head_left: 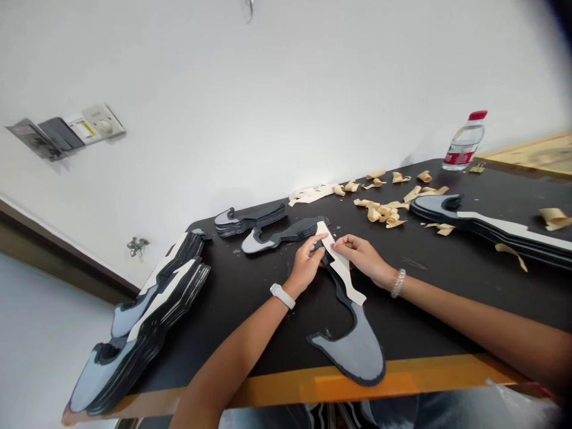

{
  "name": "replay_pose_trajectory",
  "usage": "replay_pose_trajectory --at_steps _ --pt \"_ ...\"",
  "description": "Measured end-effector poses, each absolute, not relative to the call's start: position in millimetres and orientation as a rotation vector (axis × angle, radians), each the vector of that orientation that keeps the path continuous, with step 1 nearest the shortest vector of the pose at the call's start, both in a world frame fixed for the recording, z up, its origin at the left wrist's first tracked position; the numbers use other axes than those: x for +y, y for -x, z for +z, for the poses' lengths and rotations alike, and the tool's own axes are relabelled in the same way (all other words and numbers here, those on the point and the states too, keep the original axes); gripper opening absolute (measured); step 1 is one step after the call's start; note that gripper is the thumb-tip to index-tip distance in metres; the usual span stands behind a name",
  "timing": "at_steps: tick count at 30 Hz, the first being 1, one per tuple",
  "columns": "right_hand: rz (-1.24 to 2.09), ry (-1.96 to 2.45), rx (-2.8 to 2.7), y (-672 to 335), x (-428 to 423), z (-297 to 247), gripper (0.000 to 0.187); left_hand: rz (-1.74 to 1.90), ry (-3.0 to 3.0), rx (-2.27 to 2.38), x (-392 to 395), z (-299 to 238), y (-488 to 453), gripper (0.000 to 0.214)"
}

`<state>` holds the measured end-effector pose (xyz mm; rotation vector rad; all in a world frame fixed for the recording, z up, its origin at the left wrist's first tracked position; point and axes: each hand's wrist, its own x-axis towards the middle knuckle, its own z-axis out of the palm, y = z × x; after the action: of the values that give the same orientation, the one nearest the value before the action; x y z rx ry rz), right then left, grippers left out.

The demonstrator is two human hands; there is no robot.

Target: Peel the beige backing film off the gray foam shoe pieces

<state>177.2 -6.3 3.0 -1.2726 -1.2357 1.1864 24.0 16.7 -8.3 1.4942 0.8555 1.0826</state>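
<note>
A flat, hook-shaped grey piece with a black border [364, 351] lies in front of me, its curved end by the table's front edge. A white strip [343, 271] covers its narrow upper part. My left hand [308, 259] is closed on the left edge of the piece, thumb and fingers near the black part. My right hand [364, 257] pinches at the right edge of the white strip, fingertips pressed together. Whether the fingertips have lifted the strip is too small to tell.
Stacks of similar pieces stand at the left [147, 333], back [250, 217] and right [491, 229]. Tan paper curls [379, 211] are scattered behind my hands, beside white strips [313, 193]. A water bottle [465, 143] and a binder clip [477, 169] are at the back right. Tape [286, 387] lines the front edge.
</note>
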Motion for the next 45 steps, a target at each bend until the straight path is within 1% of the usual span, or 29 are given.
replay_pose_trajectory --at_steps 4,8,17,22,28,32,38,42,45 --pt "1.185 1.267 -1.254 -178 -6 1 0.033 1.081 -1.5 0.86 18 -9 -24 0.031" --pt "1.169 1.262 -1.27 -178 -5 0 0.034 1.077 -1.513 0.889 18 -11 -24 0.031" --pt "1.092 1.281 -1.4 -179 -6 0 0.031 1.086 -1.5 0.868 18 -9 -25 0.054" --pt "1.094 1.285 -1.471 -179 -6 -1 0.029 1.096 -1.558 0.882 17 -7 -24 0.053" --pt "1.106 1.285 -1.503 -179 -6 -1 0.026 1.155 -1.551 0.809 18 -11 -24 0.06" --pt "1.146 1.288 -1.489 -178 -8 2 0.024 1.216 -1.605 0.854 19 -11 -23 0.063" --pt "1.121 1.338 -1.505 -180 -8 6 0.027 1.206 -1.614 0.816 18 -9 -23 0.069" --pt "1.082 1.365 -1.538 -185 -3 0 0.028 1.121 -1.535 0.827 18 -11 -24 0.077" --pt "1.047 1.375 -1.574 -188 1 -4 0.03 1.089 -1.522 0.836 18 -11 -25 0.079"
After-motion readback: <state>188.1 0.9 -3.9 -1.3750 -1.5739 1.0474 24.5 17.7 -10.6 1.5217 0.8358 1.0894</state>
